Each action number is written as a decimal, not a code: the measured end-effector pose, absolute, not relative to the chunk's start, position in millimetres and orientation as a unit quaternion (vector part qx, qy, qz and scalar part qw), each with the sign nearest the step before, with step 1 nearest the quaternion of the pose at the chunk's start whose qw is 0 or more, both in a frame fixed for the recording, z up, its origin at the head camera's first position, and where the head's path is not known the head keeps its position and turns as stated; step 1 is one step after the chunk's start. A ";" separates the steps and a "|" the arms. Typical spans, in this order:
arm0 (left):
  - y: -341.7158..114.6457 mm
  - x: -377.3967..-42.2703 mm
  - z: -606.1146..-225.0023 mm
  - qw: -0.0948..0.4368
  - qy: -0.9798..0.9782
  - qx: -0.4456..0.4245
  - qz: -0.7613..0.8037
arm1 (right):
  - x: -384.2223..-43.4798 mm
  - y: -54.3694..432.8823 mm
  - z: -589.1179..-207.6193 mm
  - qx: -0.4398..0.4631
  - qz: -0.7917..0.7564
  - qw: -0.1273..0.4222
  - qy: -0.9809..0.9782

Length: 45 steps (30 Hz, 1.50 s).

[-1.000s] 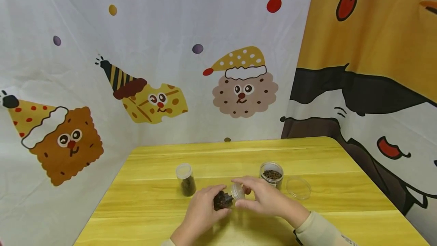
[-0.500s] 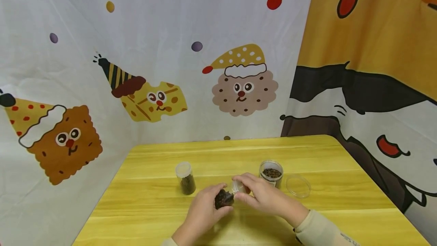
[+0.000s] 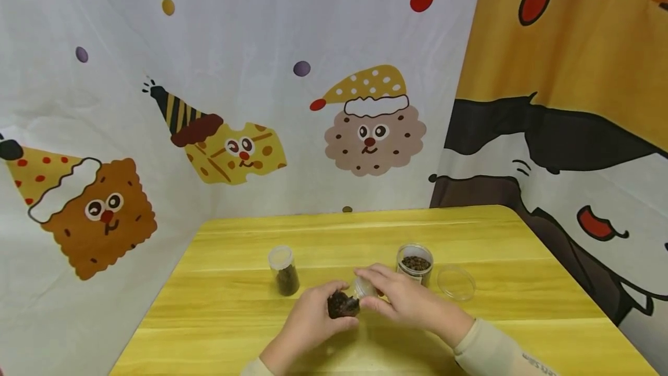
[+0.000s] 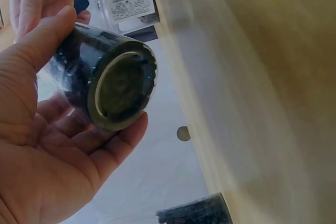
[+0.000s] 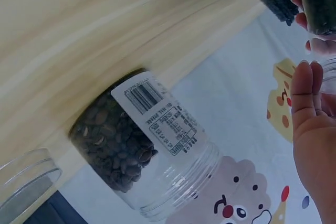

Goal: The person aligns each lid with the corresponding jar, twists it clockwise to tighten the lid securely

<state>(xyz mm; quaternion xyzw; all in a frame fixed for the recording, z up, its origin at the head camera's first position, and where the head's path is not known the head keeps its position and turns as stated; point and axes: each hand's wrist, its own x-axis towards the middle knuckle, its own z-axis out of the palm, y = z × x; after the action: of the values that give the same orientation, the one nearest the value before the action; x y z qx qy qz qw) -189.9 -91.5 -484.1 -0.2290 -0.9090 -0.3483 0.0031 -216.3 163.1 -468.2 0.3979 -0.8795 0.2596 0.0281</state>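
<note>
My left hand (image 3: 308, 315) grips a clear jar (image 3: 342, 305) of dark contents, thumb on one side and fingers on the other. The jar lies tipped on its side above the table, and its round base (image 4: 124, 90) faces the left wrist camera. At the far end, the thumb and fingers of my right hand (image 3: 409, 302) pinch the clear, ribbed lid end (image 3: 364, 288). Just behind the right hand stands an uncovered jar (image 3: 416, 266) with dark brown seeds and a barcode label (image 5: 160, 111). Its lower part is partly hidden by that hand.
A taller capped jar (image 3: 284, 271) with dark contents stands to the left of the hands. A clear round lid (image 3: 456, 283) lies flat right of the seed jar. The wood-patterned table (image 3: 235, 329) meets a printed cloth backdrop (image 3: 250, 45) at its back edge.
Both hands stay around the same jar. The right hand's fingers have shifted slightly round the clear lid end, while the other jars and loose lid stay put. The head view tilts slightly.
</note>
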 end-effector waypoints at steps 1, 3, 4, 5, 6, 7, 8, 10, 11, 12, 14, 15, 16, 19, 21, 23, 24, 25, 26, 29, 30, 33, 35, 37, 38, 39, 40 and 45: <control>-90.7 -189.6 -484.4 0.010 -0.911 -0.228 -0.343 | -216.3 163.0 -468.4 0.394 0.264 0.024 -0.880; -88.6 -188.5 -484.2 0.023 -0.917 -0.222 -0.332 | -216.6 162.9 -468.9 0.387 0.272 0.022 -0.881; -87.5 -187.6 -483.8 0.031 -0.919 -0.219 -0.325 | -217.0 162.8 -469.1 0.385 0.275 0.022 -0.881; -86.3 -186.7 -483.6 0.038 -0.922 -0.216 -0.320 | -217.3 162.8 -469.2 0.383 0.279 0.020 -0.880; -85.1 -186.1 -483.7 0.045 -0.924 -0.214 -0.313 | -217.7 162.7 -469.2 0.381 0.283 0.019 -0.880; -84.1 -185.5 -484.1 0.050 -0.926 -0.211 -0.308 | -218.0 162.5 -469.2 0.380 0.286 0.018 -0.880; -83.1 -185.2 -484.4 0.057 -0.928 -0.210 -0.303 | -217.9 162.3 -468.8 0.378 0.287 0.017 -0.880; -81.2 -185.8 -485.5 0.067 -0.930 -0.207 -0.296 | -217.5 161.6 -467.5 0.374 0.290 0.017 -0.881; -80.1 -187.0 -486.2 0.074 -0.931 -0.204 -0.294 | -217.2 160.8 -466.3 0.371 0.291 0.021 -0.882; -79.0 -188.5 -486.4 0.078 -0.931 -0.201 -0.294 | -217.2 159.8 -465.0 0.367 0.291 0.027 -0.883; -77.0 -191.9 -485.8 0.083 -0.931 -0.194 -0.297 | -217.4 157.0 -462.2 0.358 0.293 0.046 -0.885; -76.1 -193.7 -485.3 0.082 -0.931 -0.193 -0.300 | -217.9 155.2 -460.9 0.355 0.295 0.059 -0.885; -75.4 -195.6 -484.5 0.080 -0.930 -0.192 -0.303 | -218.6 153.3 -459.6 0.353 0.295 0.075 -0.885; -74.7 -201.2 -480.7 0.066 -0.929 -0.188 -0.312 | -221.0 147.7 -455.0 0.346 0.296 0.102 -0.885; -75.4 -205.8 -477.7 0.056 -0.925 -0.182 -0.327 | -223.9 143.6 -451.3 0.341 0.290 0.108 -0.888; -77.2 -211.8 -475.7 0.045 -0.921 -0.170 -0.348 | -228.0 139.2 -447.0 0.336 0.288 0.101 -0.891; -78.2 -215.0 -474.9 0.040 -0.917 -0.163 -0.361 | -230.5 137.1 -444.9 0.334 0.286 0.095 -0.893; -79.3 -218.5 -474.7 0.031 -0.911 -0.157 -0.379 | -233.4 135.2 -443.7 0.330 0.285 0.087 -0.896; -80.2 -221.9 -475.0 0.023 -0.905 -0.153 -0.397 | -236.0 133.5 -442.5 0.325 0.283 0.079 -0.899; -82.5 -232.3 -477.6 -0.007 -0.886 -0.133 -0.444 | -244.0 130.3 -442.2 0.314 0.280 0.059 -0.905; -82.9 -235.5 -478.9 -0.015 -0.880 -0.125 -0.457 | -246.1 129.6 -442.9 0.310 0.276 0.052 -0.908; -83.0 -244.0 -482.7 -0.032 -0.869 -0.097 -0.484 | -250.8 128.4 -446.4 0.301 0.274 0.032 -0.913; -82.1 -248.7 -484.2 -0.036 -0.865 -0.083 -0.493 | -252.5 128.0 -448.7 0.295 0.275 0.021 -0.915; -81.0 -252.4 -484.6 -0.037 -0.861 -0.074 -0.501 | -253.6 127.6 -450.7 0.291 0.279 0.015 -0.915; -80.5 -254.1 -485.3 -0.036 -0.860 -0.071 -0.504 | -253.8 127.5 -451.4 0.290 0.279 0.014 -0.915; -80.0 -255.3 -485.4 -0.034 -0.860 -0.070 -0.505 | -254.0 127.4 -452.3 0.290 0.278 0.014 -0.915; -79.5 -256.6 -486.1 -0.032 -0.860 -0.069 -0.504 | -254.2 127.3 -453.0 0.292 0.278 0.015 -0.915; -78.8 -259.6 -489.8 -0.019 -0.865 -0.067 -0.497 | -253.0 127.7 -454.9 0.298 0.277 0.009 -0.913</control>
<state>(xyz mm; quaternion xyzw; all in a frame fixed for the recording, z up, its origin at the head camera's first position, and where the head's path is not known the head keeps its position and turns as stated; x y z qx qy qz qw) -259.6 -78.8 -489.8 -0.0674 -0.8651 -0.4966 -0.0193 -253.0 127.7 -454.9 0.2981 -0.9133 0.2772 0.0094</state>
